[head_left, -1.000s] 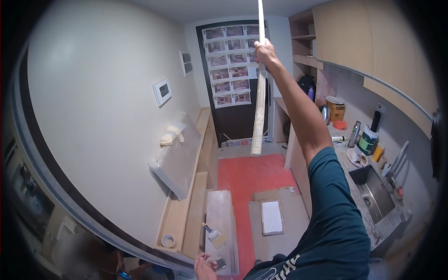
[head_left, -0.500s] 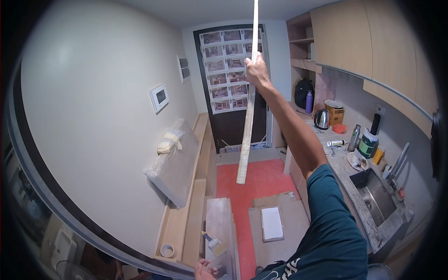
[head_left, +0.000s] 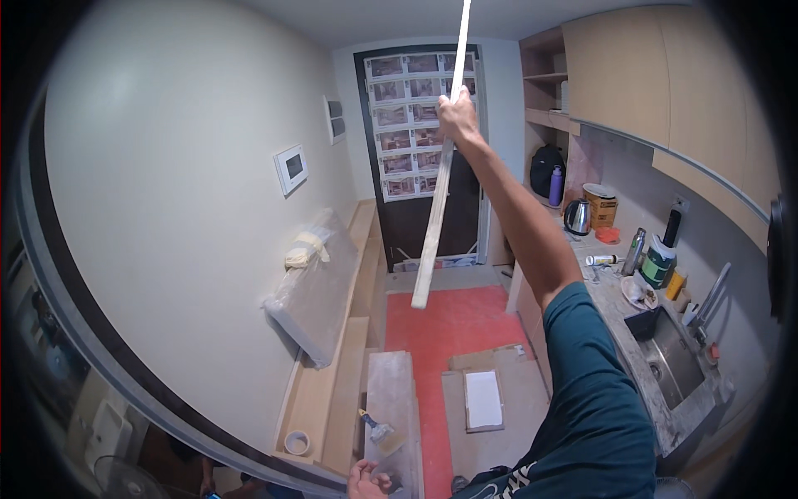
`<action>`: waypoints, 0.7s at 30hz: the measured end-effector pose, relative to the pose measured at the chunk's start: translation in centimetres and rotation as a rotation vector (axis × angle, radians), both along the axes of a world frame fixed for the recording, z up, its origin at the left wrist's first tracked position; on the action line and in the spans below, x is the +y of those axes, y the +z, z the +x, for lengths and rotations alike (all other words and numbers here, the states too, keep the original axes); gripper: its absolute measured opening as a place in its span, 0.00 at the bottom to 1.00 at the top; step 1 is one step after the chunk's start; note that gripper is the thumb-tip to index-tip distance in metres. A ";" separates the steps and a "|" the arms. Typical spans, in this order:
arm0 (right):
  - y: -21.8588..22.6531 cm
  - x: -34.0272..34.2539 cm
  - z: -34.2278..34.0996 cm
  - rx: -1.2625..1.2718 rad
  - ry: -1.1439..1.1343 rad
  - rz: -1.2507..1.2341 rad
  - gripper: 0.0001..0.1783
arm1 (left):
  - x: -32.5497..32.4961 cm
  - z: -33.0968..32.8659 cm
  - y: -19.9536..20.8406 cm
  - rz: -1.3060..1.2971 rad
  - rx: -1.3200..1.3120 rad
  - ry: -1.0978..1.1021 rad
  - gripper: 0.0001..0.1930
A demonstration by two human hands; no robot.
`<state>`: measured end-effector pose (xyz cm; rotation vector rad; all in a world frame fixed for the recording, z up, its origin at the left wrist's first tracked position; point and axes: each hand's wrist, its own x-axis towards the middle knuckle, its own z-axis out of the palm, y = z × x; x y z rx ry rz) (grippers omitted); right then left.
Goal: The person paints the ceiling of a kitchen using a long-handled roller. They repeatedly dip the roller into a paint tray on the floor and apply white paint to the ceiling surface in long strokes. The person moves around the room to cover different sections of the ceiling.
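My right hand (head_left: 459, 119), at the end of a raised and outstretched arm, is closed around a long, pale wooden strip (head_left: 435, 229). The strip slants up toward the ceiling, and its lower end hangs free above the red floor covering. At the lower edge, my left hand (head_left: 366, 481) has loosely curled fingers, somewhat apart, with nothing visible in them. Close to it, a paintbrush (head_left: 378, 427) with a blue handle lies on a pale, dusty board (head_left: 391, 370). A roll of tape (head_left: 297, 442) sits on the wooden ledge to the left.
A plastic-wrapped panel (head_left: 309, 287) leans against the left wall. Cardboard (head_left: 457, 432) lies over the red floor covering (head_left: 445, 312). To the right, a counter with a sink (head_left: 677, 366) holds a kettle (head_left: 577, 216) and bottles, below wall cabinets (head_left: 615, 75). A dark door (head_left: 428, 229) stands ahead.
The wooden strip's lower end has swung slightly up and to the left, and my right hand has risen a little. My left hand has barely moved.
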<state>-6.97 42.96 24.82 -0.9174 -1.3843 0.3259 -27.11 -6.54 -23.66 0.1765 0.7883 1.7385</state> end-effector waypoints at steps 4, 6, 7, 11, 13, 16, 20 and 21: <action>0.5 1.4 2.1 0.010 0.020 -0.005 0.27 | -0.7 -0.1 1.3 0.018 0.039 0.019 0.20; -0.6 1.6 2.8 0.086 0.126 0.089 0.17 | -1.0 -0.3 1.5 -0.028 0.055 0.017 0.20; -1.1 1.4 2.8 0.124 0.180 0.138 0.12 | -1.0 -0.4 1.4 -0.048 0.061 0.015 0.20; -0.2 0.8 3.5 0.135 0.238 0.092 0.08 | -0.9 -0.9 0.8 -0.045 0.031 -0.029 0.19; 1.3 1.7 4.4 0.129 0.216 0.045 0.07 | -0.4 -0.7 1.5 -0.059 0.028 -0.034 0.19; 1.8 2.5 5.9 0.123 0.196 0.013 0.07 | 0.8 -0.1 3.1 -0.115 0.070 0.024 0.19; -0.8 2.7 6.2 0.198 0.349 -0.019 0.08 | 1.4 -0.5 2.4 -0.069 0.055 0.000 0.19; -1.6 2.0 5.6 0.219 0.377 -0.041 0.08 | 1.1 -0.4 1.9 -0.046 0.063 -0.006 0.19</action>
